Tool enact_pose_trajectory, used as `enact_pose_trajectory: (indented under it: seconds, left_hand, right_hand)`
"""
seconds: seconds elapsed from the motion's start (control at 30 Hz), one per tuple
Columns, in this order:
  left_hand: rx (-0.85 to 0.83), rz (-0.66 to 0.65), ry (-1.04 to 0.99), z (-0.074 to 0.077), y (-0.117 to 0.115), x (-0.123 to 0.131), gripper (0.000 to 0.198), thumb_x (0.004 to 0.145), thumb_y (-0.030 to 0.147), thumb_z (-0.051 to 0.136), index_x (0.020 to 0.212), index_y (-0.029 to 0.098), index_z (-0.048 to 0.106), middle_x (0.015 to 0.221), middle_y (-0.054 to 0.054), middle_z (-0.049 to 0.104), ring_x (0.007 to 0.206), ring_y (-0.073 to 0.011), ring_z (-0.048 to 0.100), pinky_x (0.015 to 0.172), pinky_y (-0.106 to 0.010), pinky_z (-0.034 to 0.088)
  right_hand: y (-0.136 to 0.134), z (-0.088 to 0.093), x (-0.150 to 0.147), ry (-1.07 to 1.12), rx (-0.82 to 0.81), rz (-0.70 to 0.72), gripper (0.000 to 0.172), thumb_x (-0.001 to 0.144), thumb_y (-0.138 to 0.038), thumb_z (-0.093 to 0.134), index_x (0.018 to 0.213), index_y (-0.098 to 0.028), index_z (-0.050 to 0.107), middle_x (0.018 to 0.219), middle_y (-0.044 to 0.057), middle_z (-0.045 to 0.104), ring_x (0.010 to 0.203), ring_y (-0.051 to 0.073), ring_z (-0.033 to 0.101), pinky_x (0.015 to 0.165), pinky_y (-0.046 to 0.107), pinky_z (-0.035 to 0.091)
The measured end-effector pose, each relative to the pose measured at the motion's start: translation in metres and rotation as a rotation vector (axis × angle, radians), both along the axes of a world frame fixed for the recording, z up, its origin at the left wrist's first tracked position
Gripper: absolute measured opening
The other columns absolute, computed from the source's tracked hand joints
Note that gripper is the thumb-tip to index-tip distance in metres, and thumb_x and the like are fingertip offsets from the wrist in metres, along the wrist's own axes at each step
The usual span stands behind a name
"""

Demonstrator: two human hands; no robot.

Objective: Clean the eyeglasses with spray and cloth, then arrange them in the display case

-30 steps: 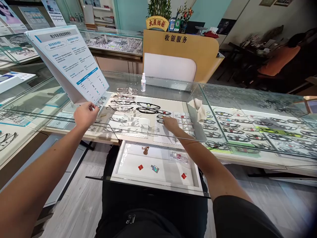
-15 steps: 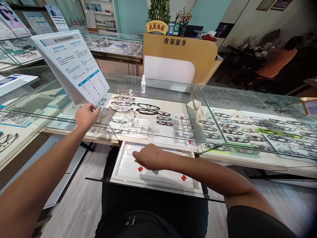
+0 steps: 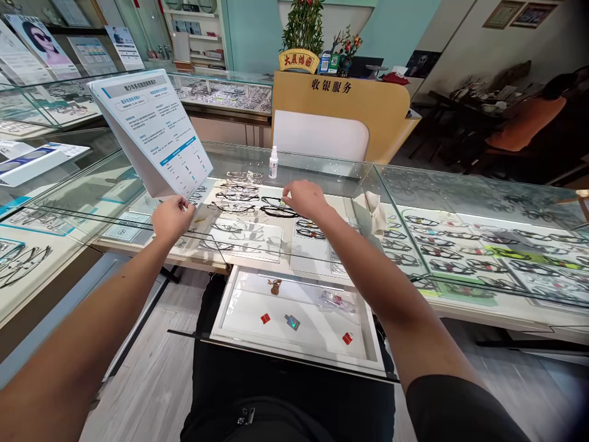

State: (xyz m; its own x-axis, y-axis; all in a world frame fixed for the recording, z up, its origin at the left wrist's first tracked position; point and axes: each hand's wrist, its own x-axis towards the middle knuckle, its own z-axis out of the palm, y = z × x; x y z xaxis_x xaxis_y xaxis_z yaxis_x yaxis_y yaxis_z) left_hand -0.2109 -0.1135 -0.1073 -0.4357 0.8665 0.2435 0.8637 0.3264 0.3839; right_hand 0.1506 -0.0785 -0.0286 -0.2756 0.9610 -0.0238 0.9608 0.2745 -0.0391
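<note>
My left hand [image 3: 173, 218] is closed at the bottom of a white folded display card [image 3: 159, 132] with blue and black print, which leans upward to the left. Over the glass-topped counter, my right hand [image 3: 304, 199] reaches forward with its fingers curled together. Whatever may be between those fingers is hidden. Just left of the fingertips lie black-framed eyeglasses [image 3: 276, 211], seen through the glass. Several more pairs of eyeglasses [image 3: 237, 197] lie in a column farther left. A small white spray bottle [image 3: 273, 163] stands behind them.
Before my body a white drawer [image 3: 257, 337] is pulled out, holding red tags [image 3: 265, 318], a grey tag [image 3: 292, 322], a brown cord [image 3: 275, 286] and a clear plastic packet [image 3: 338, 301]. A beige cloth [image 3: 376, 212] lies to the right. A person in orange [image 3: 527, 126] sits far back.
My right hand has moved up and forward from above the drawer to the eyeglasses on the counter, uncovering the drawer's contents. My left hand stays at the card. The view has shifted slightly.
</note>
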Motion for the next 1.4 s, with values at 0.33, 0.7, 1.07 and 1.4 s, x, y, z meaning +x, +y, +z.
enact_pose_trajectory:
  seconds: [0.33, 0.7, 1.07, 1.4]
  left_hand:
    - [-0.001, -0.011, -0.027, -0.002, 0.001, -0.003, 0.015, 0.087, 0.039, 0.062, 0.091, 0.026, 0.068, 0.09, -0.007, 0.076, 0.085, -0.029, 0.067, 0.069, -0.037, 0.037]
    - [0.008, 0.01, -0.027, 0.004, -0.003, 0.003, 0.016, 0.092, 0.035, 0.062, 0.101, 0.024, 0.069, 0.091, -0.005, 0.074, 0.085, -0.026, 0.063, 0.075, -0.036, 0.04]
    - [-0.013, 0.011, -0.003, 0.004, 0.001, 0.002, 0.018, 0.093, 0.03, 0.064, 0.106, 0.022, 0.073, 0.094, -0.002, 0.071, 0.083, -0.0203, 0.056, 0.08, -0.033, 0.042]
    - [-0.001, -0.004, -0.013, 0.001, 0.001, -0.001, 0.013, 0.093, 0.031, 0.066, 0.101, 0.023, 0.071, 0.09, -0.001, 0.072, 0.079, -0.0199, 0.055, 0.071, -0.033, 0.035]
  right_hand:
    - [0.013, -0.002, -0.011, -0.024, 0.003, -0.053, 0.029, 0.11, -0.026, 0.059, 0.122, -0.02, 0.084, 0.123, 0.016, 0.084, 0.113, 0.032, 0.078, 0.091, 0.036, 0.058]
    - [-0.157, 0.043, -0.003, 0.013, -0.167, 0.226, 0.039, 0.118, -0.047, 0.042, 0.134, -0.03, 0.073, 0.096, 0.007, 0.085, 0.091, 0.03, 0.078, 0.078, 0.035, 0.046]
    - [-0.127, -0.122, 0.058, -0.18, -0.469, 0.051, 0.032, 0.112, -0.027, 0.052, 0.128, -0.022, 0.079, 0.128, 0.017, 0.084, 0.113, 0.032, 0.08, 0.085, 0.035, 0.053]
    - [-0.032, -0.172, 0.1, -0.191, -0.33, -0.146, 0.044, 0.113, -0.025, 0.044, 0.143, -0.019, 0.077, 0.135, 0.02, 0.082, 0.126, 0.032, 0.076, 0.095, 0.035, 0.053]
